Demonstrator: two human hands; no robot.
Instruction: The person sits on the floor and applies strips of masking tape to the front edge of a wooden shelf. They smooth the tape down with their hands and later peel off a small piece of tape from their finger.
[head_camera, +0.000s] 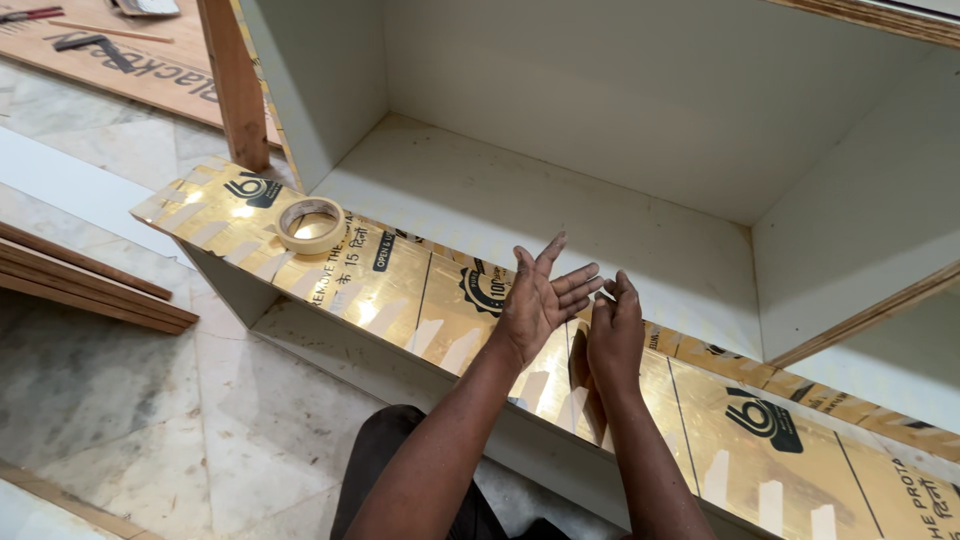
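Note:
My left hand (538, 298) is raised just above a long gold, shiny film-covered panel edge (400, 290), palm open and fingers spread. My right hand (614, 335) is beside it with the fingers drawn together, their tips at the left hand's fingertips. Nothing can be made out between those fingers. Short strips of pale masking tape cross the gold panel edge at intervals. A roll of masking tape (310, 225) lies flat on the gold panel to the left, well away from both hands.
The gold panel is the front edge of a white open cabinet (520, 200) lying on a marble floor (150, 400). A wooden post (235, 80) stands at its left corner. Wooden strips (80, 285) lie on the left, and a plywood board (150, 65) with tools lies at the top left.

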